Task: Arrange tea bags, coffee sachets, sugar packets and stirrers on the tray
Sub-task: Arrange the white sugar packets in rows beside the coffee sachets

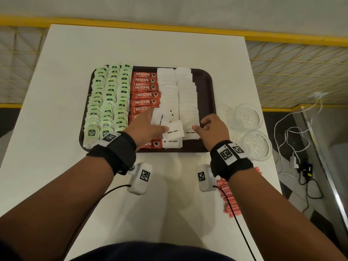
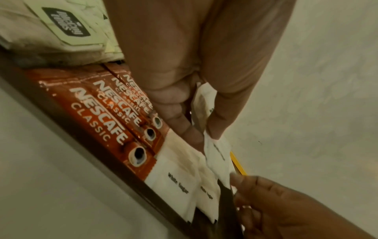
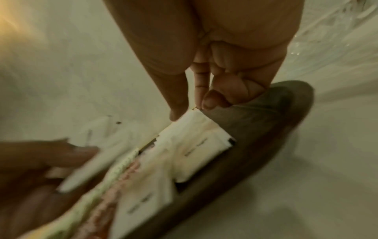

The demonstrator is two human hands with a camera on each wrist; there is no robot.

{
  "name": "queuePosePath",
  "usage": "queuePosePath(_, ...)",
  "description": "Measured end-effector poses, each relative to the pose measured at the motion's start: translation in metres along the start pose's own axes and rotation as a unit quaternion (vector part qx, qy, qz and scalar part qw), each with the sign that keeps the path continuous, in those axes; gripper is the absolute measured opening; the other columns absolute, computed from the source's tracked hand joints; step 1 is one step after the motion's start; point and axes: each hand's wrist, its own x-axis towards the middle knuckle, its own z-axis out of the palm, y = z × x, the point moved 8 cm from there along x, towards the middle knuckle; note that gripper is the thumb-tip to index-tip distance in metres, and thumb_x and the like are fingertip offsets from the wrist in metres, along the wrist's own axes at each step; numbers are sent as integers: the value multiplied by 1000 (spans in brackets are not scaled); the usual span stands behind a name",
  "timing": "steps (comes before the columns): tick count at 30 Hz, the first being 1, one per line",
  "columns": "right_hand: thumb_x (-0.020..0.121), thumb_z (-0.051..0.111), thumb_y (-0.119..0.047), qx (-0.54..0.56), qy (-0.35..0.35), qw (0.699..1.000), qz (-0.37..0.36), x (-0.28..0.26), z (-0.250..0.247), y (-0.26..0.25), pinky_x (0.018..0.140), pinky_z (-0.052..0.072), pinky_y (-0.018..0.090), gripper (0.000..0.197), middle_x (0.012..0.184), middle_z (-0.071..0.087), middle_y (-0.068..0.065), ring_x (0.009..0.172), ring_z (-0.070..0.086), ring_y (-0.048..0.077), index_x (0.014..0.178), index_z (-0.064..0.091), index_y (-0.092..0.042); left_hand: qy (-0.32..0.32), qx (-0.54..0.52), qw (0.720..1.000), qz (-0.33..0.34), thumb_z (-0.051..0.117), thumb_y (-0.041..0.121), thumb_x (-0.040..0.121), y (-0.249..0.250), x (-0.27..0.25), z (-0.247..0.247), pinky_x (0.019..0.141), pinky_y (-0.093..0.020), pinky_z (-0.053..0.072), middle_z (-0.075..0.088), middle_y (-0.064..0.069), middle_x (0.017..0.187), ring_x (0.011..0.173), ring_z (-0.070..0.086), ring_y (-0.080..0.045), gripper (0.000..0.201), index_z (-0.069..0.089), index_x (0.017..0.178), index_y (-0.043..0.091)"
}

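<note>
At six o'clock on the tray (image 1: 211, 91), the left hand (image 1: 145, 127) pinches spare sugar packets (image 1: 161, 117) for the unfinished row; the right hand (image 1: 212, 129), loosely curled and holding nothing, steadies the neighbouring row.

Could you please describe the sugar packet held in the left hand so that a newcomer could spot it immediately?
Start at the dark tray on the white table. Near its front, the left hand holds a white sugar packet. Unlike the flat packets around it, it is lifted and tilted, its print running nearly upright.

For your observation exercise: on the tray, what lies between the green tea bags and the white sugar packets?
In the head view, a column of red coffee sachets lies between the tea bags and the sugar packets.
</note>
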Motion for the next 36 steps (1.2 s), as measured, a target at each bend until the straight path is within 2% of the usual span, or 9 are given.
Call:
queuePosePath(3,88,66,-44,59,-67,995,-35,-14,7,-17,66,49,24,27,89,65,-4,77,61,10,100,62,-20,-30,-16,999,4,71,1,85,4,-3,15,77,-36,60,69,-3,118,103,70,-20,50,52,130,14)
queuePosePath(6,86,73,-28,124,-134,983,-25,-25,16,-18,56,49,22,18,83,70,2,66,64,10,98,67,-16,-42,3,999,12,70,3,85,5,-4,27,74,-34,60,68,-6,118,103,69,-24,49,52,129,14)
queuePosePath(14,87,73,-18,161,-32,985,55,-17,-3,32,50,50,18,16,77,69,4,58,63,11,98,65,-9,-38,-70,996,-47,35,4,102,-5,-11,27,97,-49,53,68,-17,118,105,70,-29,27,55,120,9)
queuePosePath(18,86,74,-19,90,-48,993,57,-13,5,28,55,54,22,18,81,68,6,62,66,13,97,61,-12,-40,-45,998,-37,40,6,102,-7,-12,23,91,-41,57,69,-13,118,101,71,-24,28,55,127,5)
queuePosePath(22,85,74,-21,39,-33,998,45,-13,11,18,57,59,29,19,80,66,6,59,65,16,91,59,-12,-28,-44,998,-29,46,7,101,-8,-14,18,88,-42,58,69,-9,118,102,71,-24,24,57,122,10)
queuePosePath(27,83,75,-27,9,1,999,53,-13,8,20,65,61,40,26,84,64,7,71,68,25,91,54,-14,-21,-9,999,-32,53,8,98,-8,-15,17,82,-39,60,65,-11,122,104,68,-26,31,54,129,7)
queuePosePath(30,87,69,-37,1,33,999,18,-16,-2,14,68,50,25,24,83,62,-3,80,63,17,94,57,-17,-22,27,999,-25,56,9,97,-5,-16,18,78,-38,61,64,-12,121,102,68,-26,31,54,127,6)
queuePosePath(33,90,63,-46,40,-32,998,-37,-24,1,-6,69,50,22,29,91,65,-8,84,63,11,102,64,-20,-36,73,997,-13,60,10,95,1,-18,26,77,-38,62,64,-10,117,100,68,-23,27,56,122,8)
queuePosePath(36,87,71,-34,60,-123,988,-70,-36,12,-23,65,53,22,27,91,67,-6,77,63,7,107,66,-17,-65,150,986,12,65,15,92,7,-20,37,75,-39,62,63,-8,114,96,68,-20,35,57,125,8)
